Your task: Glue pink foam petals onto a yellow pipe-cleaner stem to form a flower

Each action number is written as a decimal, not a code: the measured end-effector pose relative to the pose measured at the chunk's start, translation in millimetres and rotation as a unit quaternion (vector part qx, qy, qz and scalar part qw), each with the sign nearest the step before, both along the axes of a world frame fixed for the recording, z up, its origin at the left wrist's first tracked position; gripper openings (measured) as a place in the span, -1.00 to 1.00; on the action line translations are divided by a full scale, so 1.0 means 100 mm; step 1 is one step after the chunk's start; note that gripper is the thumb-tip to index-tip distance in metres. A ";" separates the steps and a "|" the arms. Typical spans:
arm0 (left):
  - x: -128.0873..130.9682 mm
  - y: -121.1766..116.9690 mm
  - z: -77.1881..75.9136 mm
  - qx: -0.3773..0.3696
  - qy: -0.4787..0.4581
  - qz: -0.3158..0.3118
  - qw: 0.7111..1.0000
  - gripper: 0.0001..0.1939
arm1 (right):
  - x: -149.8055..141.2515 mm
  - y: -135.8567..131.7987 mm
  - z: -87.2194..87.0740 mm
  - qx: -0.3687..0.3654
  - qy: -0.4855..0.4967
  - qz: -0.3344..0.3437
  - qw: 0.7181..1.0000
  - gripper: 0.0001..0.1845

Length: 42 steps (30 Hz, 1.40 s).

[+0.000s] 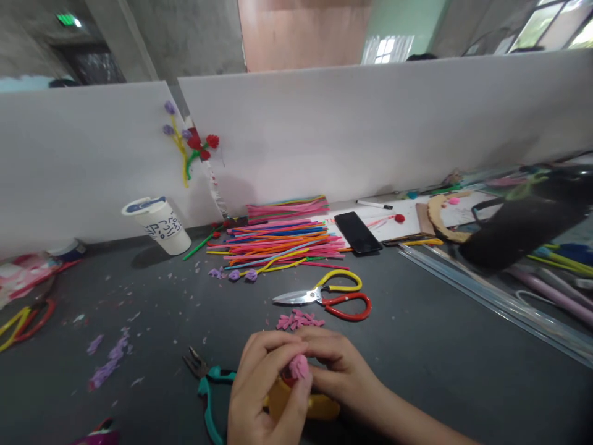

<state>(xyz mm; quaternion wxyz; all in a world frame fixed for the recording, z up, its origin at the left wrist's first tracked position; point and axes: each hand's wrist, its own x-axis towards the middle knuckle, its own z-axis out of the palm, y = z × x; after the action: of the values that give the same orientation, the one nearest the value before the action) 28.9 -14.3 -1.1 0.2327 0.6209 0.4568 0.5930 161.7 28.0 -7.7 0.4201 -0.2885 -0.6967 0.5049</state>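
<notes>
The left hand (264,389) grips a pink bud (299,366) with thumb and fingertips, above the near edge of the bench (417,346). The right hand (340,361) curls around the bud's other side; whether it also grips cannot be told. Below the hands lies an orange-yellow object (324,408), mostly hidden. Just beyond the fingers is a small heap of pink pieces (300,319), with open scissors (319,296) behind it. Pliers (208,377) with teal handles lie beside the left hand, jaws apart. Farther back, a bundle of coloured stems (282,244) lies between a white cup (162,225) and a phone (357,232). Purple scraps (111,358) lie to the left.
</notes>
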 end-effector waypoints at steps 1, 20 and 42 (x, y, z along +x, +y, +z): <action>0.00 0.00 0.00 0.000 -0.002 0.001 1.000 -0.77 | 0.00 0.00 0.00 -0.002 0.001 0.001 1.000 -0.69; -0.01 0.00 -0.04 -0.044 -0.019 -0.024 0.999 -0.77 | 0.00 0.01 -0.01 -0.030 0.017 0.011 0.999 -0.75; -0.20 0.10 0.00 0.030 0.069 -0.128 0.989 -0.74 | 0.04 0.02 -0.03 -0.060 0.048 0.060 0.995 -0.72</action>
<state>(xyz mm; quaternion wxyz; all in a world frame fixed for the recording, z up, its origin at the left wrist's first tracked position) 8.5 -3.9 -1.2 0.2558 0.7200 0.3707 0.5280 165.8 30.4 -11.0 0.4038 -0.2466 -0.6601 0.5835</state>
